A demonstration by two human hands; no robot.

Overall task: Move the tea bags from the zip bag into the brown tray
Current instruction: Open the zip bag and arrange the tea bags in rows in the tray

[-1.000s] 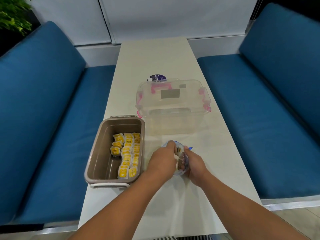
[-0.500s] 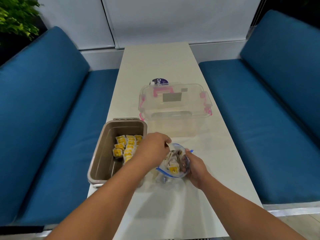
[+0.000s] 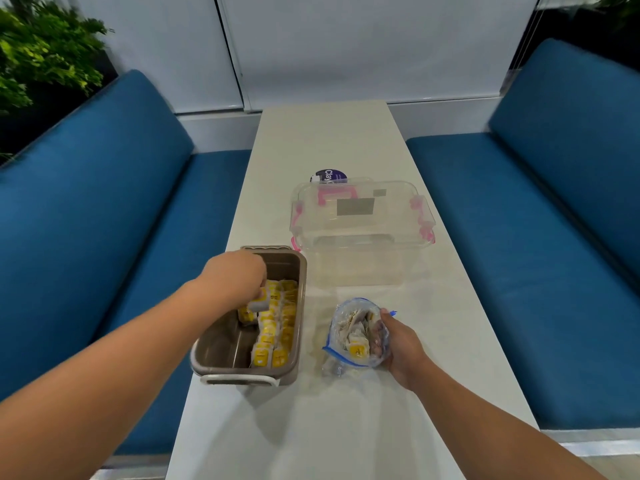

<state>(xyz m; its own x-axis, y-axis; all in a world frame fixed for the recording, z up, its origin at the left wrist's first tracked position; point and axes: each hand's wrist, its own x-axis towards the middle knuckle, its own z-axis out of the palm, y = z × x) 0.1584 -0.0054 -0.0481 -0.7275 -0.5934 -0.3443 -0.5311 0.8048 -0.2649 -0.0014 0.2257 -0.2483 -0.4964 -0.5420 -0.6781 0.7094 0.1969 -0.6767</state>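
The left hand holds a small yellow-and-white tea bag over the brown plastic tray — more lie inside. The right hand grips the clear zip bag on the white table.

Person: two bare forearms in view, entering from the lower frame edge. No sleeves, cuffs or gloves visible. Left hand and right hand bare: no rings, watch or wristband seen. Fingernails too small to judge.
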